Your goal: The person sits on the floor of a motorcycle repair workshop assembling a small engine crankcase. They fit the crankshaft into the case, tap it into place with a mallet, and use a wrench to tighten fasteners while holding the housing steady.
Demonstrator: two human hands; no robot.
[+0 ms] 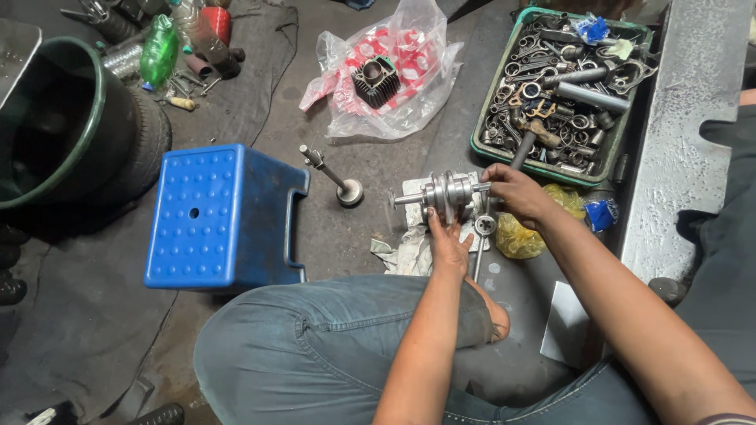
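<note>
the crankshaft (449, 193) lies on a dirty white rag (409, 248) spread on the floor, just in front of the person's bent knee and just beside the near edge of the green crate (480, 145) of metal parts. the left hand (447, 240) comes up from below and is closed around the round webs in the middle, thumb and fingers wrapped on the underside. the right hand (512, 193) is closed on the right-hand end of the shaft, fingertips pinched at the stub there; whether it holds a small part against it cannot be told.

the long axis of the crankshaft runs left to right, roughly level, with one thin stub pointing left toward the loose valve (335, 177) standing on the floor and the other end pointing right into the right hand. a connecting rod (482, 236) seems to hang down from the middle toward the knee.

judging from the grip, the work goes best if the left hand keeps the webs from rolling on the rag while the right hand works squarely along the axis, not at an angle, so nothing binds. keeping the piece over the rag guards against grit from the floor, and any small part that slips stays there rather than rolling under the blue stool (224, 216) or the yellow bag (520, 236).
</note>
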